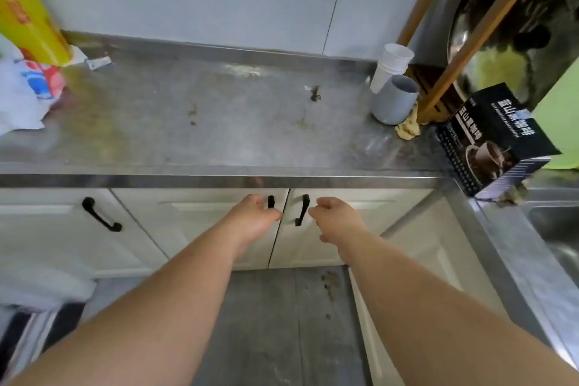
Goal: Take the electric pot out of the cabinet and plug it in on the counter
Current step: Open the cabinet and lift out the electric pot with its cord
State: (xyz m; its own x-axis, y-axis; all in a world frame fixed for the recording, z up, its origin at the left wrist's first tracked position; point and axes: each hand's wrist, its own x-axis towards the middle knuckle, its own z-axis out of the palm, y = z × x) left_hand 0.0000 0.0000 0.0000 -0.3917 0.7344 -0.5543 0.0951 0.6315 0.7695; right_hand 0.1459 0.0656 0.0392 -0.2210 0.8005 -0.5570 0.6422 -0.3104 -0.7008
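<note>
Steel table (219,122) runs across the view, and I take it as my landmark. Just below its front edge sit two cream doors (200,222), both shut, their black handles (302,209) side by side at the centre seam. My left hand (253,216) is at the left handle, fingers curled close around it; I cannot tell whether they are clamped on it yet. My right hand (336,218) hangs just right of the right handle, fingers loosely bent, holding nothing.

Judgement: the step in hand is opening the doors. To do it well, I would seat the fingers fully behind each handle, then pull both leaves evenly outward and step back so they swing clear of my legs.

Not visible: the pot. I presume it sits behind these doors, but nothing confirms which compartment. No socket shows above the table. At the table's right end, cups (393,78) and a dark box (495,138) leave the middle free. The left handle is mostly covered by my hand.
</note>
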